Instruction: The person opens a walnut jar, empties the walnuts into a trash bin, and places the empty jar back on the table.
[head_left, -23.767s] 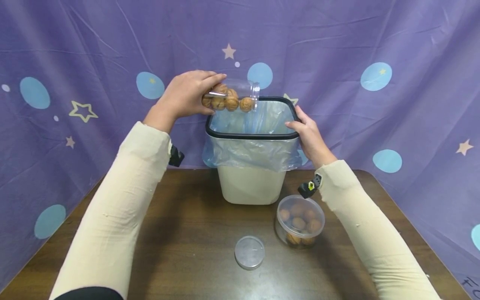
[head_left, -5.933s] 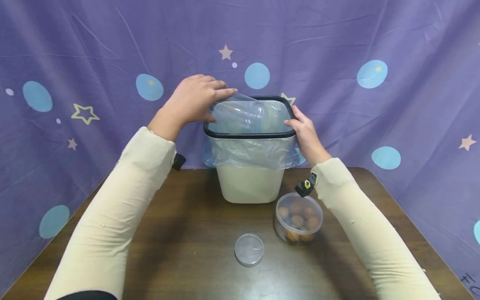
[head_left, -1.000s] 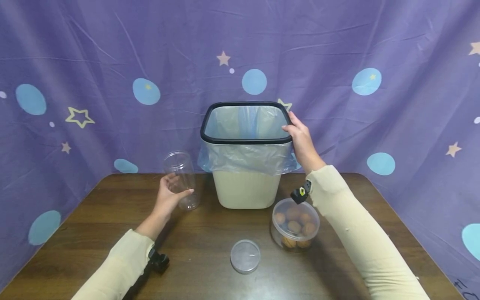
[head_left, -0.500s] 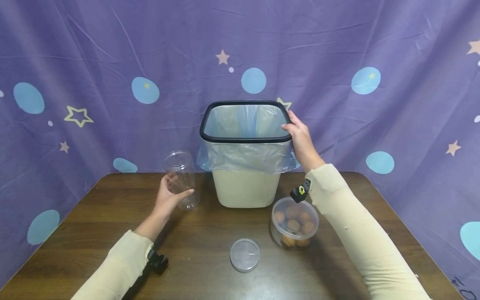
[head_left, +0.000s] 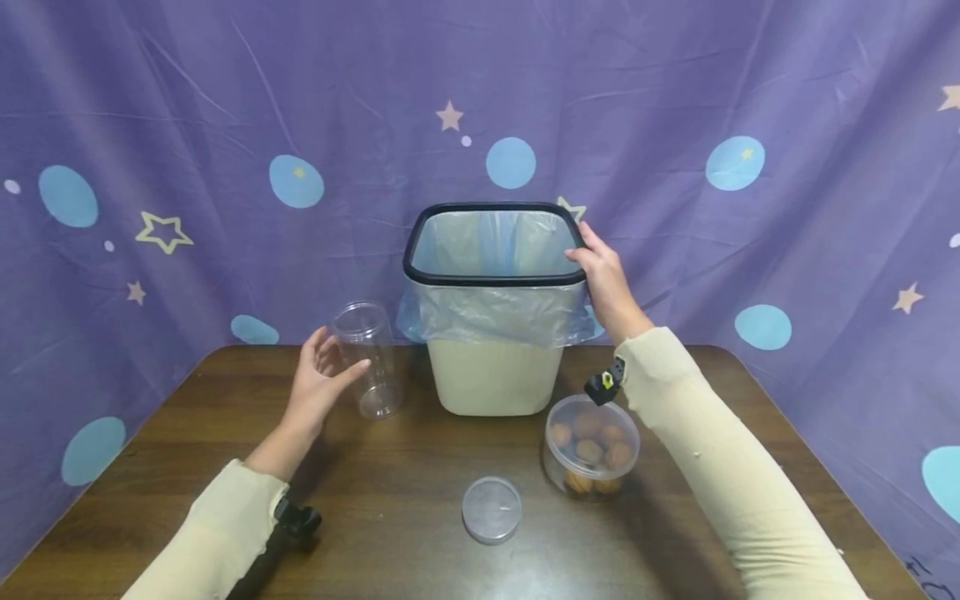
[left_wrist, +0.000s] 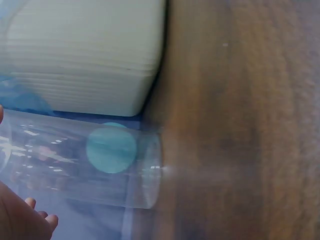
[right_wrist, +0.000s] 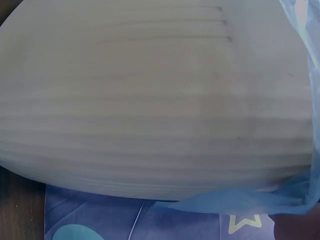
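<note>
Jar (head_left: 382,354) stood upright on the table (head_left: 405,500), left of the bin (head_left: 495,379); the left hand (head_left: 311,381) curved loosely beside it, thumb (head_left: 354,374) and fingers (left_wrist: 51,220) parted without gripping, while the right hand (head_left: 611,286) pinched the bin's rim (head_left: 495,281). A sideways knock from that thumb risked toppling the light jar.

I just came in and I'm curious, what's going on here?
A person is using both hands. The left hand is open around a tall clear jar that stands upright on the table, with nothing showing inside. The right hand grips the black rim of a pale bin lined with a bluish plastic bag. In front, a round tub holds brown nuts, and a small clear lid lies beside it.
</note>
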